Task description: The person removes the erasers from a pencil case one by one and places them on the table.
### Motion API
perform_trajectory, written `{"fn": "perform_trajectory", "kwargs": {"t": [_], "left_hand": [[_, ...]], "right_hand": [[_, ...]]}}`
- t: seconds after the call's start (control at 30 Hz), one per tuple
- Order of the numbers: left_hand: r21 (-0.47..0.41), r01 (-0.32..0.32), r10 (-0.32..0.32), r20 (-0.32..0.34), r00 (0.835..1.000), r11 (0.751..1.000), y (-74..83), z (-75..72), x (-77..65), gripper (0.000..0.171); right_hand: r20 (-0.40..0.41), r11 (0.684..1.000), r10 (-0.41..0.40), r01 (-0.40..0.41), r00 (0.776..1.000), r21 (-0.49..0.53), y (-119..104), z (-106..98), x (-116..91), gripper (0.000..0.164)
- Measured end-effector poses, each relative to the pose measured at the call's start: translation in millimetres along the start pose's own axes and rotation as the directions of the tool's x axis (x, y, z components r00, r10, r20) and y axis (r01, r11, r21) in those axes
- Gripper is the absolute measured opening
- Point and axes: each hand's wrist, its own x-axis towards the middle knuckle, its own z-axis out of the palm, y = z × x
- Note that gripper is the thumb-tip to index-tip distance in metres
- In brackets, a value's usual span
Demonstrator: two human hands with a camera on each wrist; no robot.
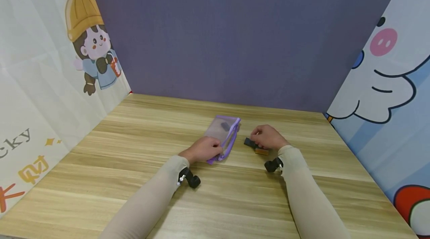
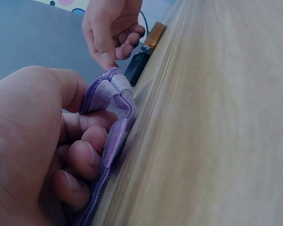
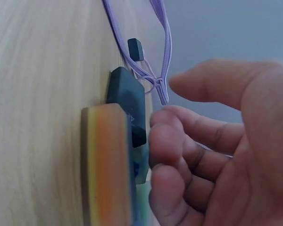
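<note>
A see-through pouch (image 1: 216,129) with purple edging and a zip lies on the wooden table, its mouth gaping toward the right. My left hand (image 1: 204,148) holds the near end of its rim, the purple edge (image 2: 119,134) caught between thumb and index finger. A small dark block (image 1: 225,126) shows through the mesh. To the pouch's right lie a black block (image 3: 126,101) and an orange block (image 3: 108,160) with yellow and dark layers. My right hand (image 1: 267,137) hovers over these blocks, fingers loosely bent, thumb and index finger apart with nothing between them.
Behind the blocks, part of a greenish piece (image 3: 142,162) shows in the right wrist view. A grey-blue panel (image 1: 215,37) stands along the table's far edge. Printed cloths hang at the left (image 1: 37,63) and right (image 1: 403,127) sides. Each wrist wears a black camera mount (image 1: 192,179).
</note>
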Motion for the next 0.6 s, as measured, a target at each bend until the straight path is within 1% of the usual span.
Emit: {"fn": "perform_trajectory", "kwargs": {"t": [0.23, 0.37, 0.47, 0.6], "left_hand": [[-0.001, 0.000, 0.000, -0.002, 1.000, 1.000, 0.2, 0.5, -0.1, 0.031], [0.005, -0.003, 0.003, -0.005, 1.000, 1.000, 0.8, 0.3, -0.2, 0.031], [0.000, -0.003, 0.003, -0.005, 1.000, 1.000, 1.3, 0.0, -0.6, 0.031], [-0.017, 0.004, -0.004, 0.003, 1.000, 1.000, 2.1, -1.0, -1.7, 0.031]], "right_hand": [[-0.094, 0.999, -0.029, 0.027, 0.995, -0.016, 2.0, 1.9, 0.2, 0.028], [-0.130, 0.998, -0.036, 0.043, 0.991, 0.048, 1.3, 1.8, -1.2, 0.029], [-0.128, 0.994, -0.044, 0.056, 0.991, 0.093, -0.7, 3.1, -1.3, 0.030], [-0.116, 0.993, -0.043, 0.055, 0.992, 0.104, -3.2, 7.9, 1.2, 0.031]]}}
